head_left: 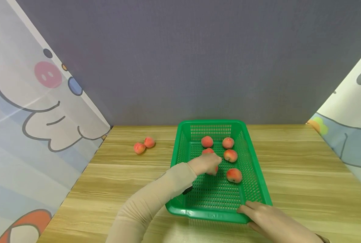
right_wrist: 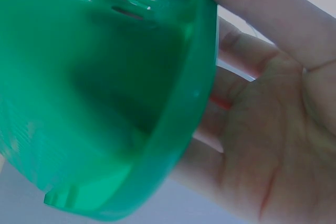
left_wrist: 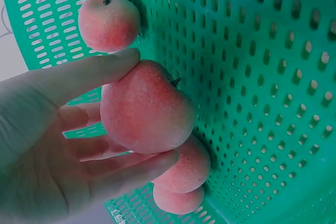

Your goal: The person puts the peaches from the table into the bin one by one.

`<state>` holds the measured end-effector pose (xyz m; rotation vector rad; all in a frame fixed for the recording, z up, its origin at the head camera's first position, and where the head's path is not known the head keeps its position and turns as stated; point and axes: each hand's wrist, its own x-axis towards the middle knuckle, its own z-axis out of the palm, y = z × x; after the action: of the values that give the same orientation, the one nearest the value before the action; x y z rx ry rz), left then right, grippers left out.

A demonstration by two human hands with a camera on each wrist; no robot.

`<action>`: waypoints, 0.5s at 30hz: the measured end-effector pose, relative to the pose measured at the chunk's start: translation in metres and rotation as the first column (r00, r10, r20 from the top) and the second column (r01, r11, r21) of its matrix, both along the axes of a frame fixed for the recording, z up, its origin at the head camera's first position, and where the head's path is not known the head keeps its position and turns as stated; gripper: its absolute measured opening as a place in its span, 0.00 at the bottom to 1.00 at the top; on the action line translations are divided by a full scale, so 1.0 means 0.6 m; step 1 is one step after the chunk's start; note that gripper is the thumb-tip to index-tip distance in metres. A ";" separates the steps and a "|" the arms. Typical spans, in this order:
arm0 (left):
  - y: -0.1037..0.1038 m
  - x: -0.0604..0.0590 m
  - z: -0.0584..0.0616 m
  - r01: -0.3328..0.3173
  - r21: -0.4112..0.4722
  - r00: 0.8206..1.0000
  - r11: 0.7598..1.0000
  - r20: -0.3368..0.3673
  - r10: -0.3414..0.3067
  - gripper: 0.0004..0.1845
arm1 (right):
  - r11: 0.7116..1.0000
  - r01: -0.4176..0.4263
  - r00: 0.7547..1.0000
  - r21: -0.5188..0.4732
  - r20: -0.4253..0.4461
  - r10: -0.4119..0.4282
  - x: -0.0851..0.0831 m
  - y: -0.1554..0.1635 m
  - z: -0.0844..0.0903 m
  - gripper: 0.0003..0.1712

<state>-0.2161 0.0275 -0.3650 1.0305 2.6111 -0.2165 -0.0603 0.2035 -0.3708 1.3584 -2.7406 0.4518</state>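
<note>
My left hand (head_left: 207, 162) reaches into a green plastic basket (head_left: 260, 170) and holds a peach (left_wrist: 147, 108) between thumb and fingers, low over the perforated floor. In the head view the hand covers much of that peach. Another peach (head_left: 208, 151) sits just beyond the hand, and a red-and-yellow peach (head_left: 234, 175) lies to its right. At the basket's near right corner, my right hand (head_left: 267, 216) grips the rim (right_wrist: 197, 95), thumb over the edge and fingers on the outside.
Further peaches, one (head_left: 207, 141) at the back left and others (head_left: 228, 143) on the right, lie in the basket. Two peaches (head_left: 139, 147) rest together on the wooden table (head_left: 107, 182) left of it. A grey wall panel (head_left: 180, 67) rises behind the table.
</note>
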 end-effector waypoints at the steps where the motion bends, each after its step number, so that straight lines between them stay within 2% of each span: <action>1: 0.001 0.000 -0.001 -0.001 -0.003 1.000 1.000 0.001 0.001 0.13 | 1.000 0.000 1.000 0.002 0.002 0.000 0.000 0.000 0.000 0.19; 15: 0.006 -0.001 -0.012 -0.044 -0.037 0.998 0.998 0.044 0.046 0.11 | 1.000 0.020 1.000 0.013 0.011 -0.020 0.001 0.001 -0.001 0.19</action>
<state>-0.2167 0.0314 -0.3720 0.9527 2.5777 -0.2269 -0.0597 0.2042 -0.3715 1.3343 -2.7686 0.4425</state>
